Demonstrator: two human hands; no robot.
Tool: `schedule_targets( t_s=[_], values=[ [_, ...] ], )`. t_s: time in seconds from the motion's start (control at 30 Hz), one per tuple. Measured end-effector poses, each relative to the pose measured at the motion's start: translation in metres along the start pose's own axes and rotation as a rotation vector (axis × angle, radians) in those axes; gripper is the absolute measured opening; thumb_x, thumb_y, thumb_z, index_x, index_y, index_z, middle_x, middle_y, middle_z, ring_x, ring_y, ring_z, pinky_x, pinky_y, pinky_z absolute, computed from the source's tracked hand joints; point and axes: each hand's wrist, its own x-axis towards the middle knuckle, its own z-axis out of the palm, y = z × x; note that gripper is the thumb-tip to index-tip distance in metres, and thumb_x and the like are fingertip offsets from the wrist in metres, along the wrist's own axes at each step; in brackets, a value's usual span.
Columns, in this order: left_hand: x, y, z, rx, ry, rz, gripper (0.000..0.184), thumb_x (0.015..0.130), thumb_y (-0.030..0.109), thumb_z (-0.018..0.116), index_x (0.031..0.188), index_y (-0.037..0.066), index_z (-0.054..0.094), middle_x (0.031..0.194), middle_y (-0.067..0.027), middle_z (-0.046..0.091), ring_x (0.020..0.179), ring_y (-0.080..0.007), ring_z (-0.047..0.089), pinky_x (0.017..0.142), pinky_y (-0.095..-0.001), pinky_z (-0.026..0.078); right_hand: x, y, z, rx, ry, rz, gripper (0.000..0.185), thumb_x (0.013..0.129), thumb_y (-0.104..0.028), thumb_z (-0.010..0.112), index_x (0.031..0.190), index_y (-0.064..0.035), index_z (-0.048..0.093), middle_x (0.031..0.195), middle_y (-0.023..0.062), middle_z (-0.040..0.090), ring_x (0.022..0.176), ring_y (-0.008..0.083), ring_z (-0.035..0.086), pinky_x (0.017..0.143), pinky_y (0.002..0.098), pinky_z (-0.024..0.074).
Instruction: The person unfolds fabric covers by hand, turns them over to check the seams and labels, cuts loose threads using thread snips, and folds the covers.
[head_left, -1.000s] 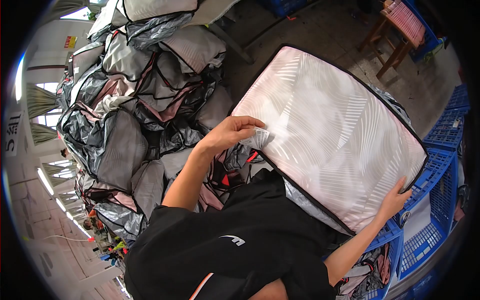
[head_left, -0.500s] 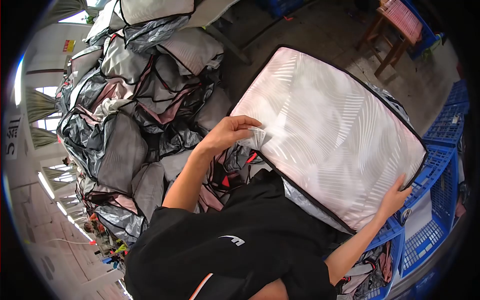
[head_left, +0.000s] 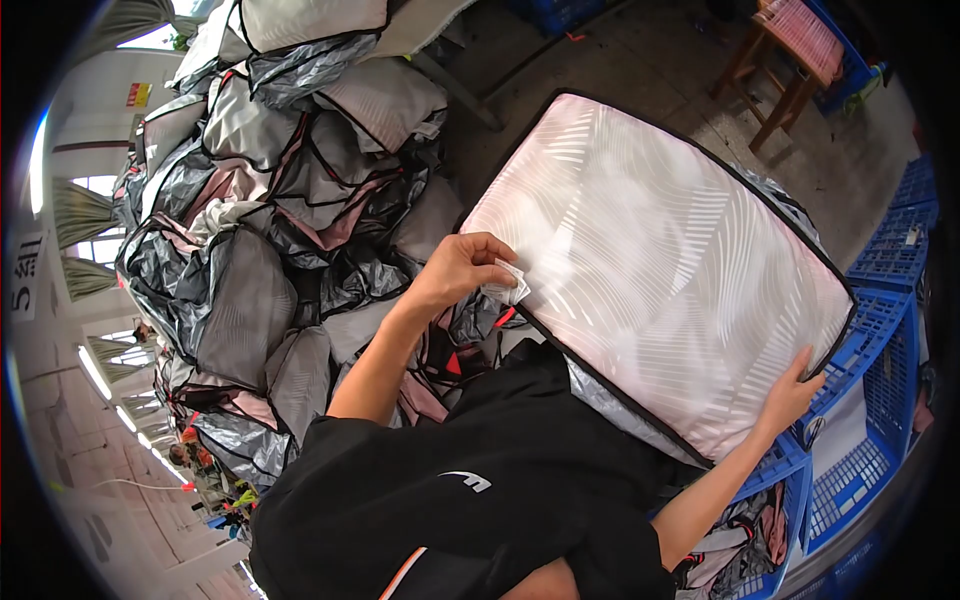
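Note:
A large fabric panel (head_left: 650, 260), pale pink and grey with white line patterns and black edging, lies tilted in front of me. Silvery lining (head_left: 622, 405) shows beneath its near edge. My left hand (head_left: 465, 268) is closed, pinching small white labels (head_left: 510, 285) between thumb and fingers at the panel's left edge. At the lower right corner, my right hand (head_left: 790, 392) grips the panel's border, with some of its fingers hidden.
A tall heap of similar grey and pink fabric pieces (head_left: 240, 300) rises on the left. Blue plastic crates (head_left: 865, 400) stand on the right, one with fabric pieces (head_left: 735, 540) inside. A wooden stool (head_left: 780, 75) with pink pieces on it stands at the far right.
My left hand has turned slightly, and the white labels have shifted a little down, now bunched closer together. The panel and my right hand stay in place.

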Motion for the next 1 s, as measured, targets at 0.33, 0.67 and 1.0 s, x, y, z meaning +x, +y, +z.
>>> schedule_targets(
  t_s=[0.33,0.67,1.0],
  values=[
    [-0.003,-0.002,0.008,0.037,0.059,0.000,0.022,0.083,0.000,0.075,0.104,-0.004,0.069,0.086,-0.0061,0.074,0.081,-0.0092,0.069,0.073,-0.0226,0.053,0.002,0.005,0.003,-0.051,0.023,0.001,0.082,0.098,-0.064,0.044,0.141,0.0051,0.042,0.131,0.0305,0.058,0.119,0.0458,0.058,0.095,0.0483,0.0495],
    [-0.006,-0.004,0.003,0.048,0.031,0.011,0.023,0.084,0.001,0.075,0.105,-0.004,0.069,0.087,-0.0064,0.074,0.083,-0.0102,0.069,0.076,-0.0228,0.053,0.001,0.006,0.003,-0.049,0.021,-0.002,0.083,0.098,-0.066,0.042,0.141,0.0051,0.043,0.130,0.0307,0.058,0.117,0.0462,0.059,0.094,0.0492,0.0505],
    [-0.004,-0.009,0.002,0.054,0.025,0.025,0.024,0.083,0.003,0.076,0.105,-0.003,0.070,0.086,-0.0051,0.074,0.081,-0.0086,0.068,0.075,-0.0228,0.053,0.002,0.006,0.003,-0.067,0.014,-0.002,0.082,0.098,-0.065,0.043,0.140,0.0060,0.043,0.130,0.0306,0.058,0.118,0.0462,0.058,0.094,0.0487,0.0499]
  ],
)
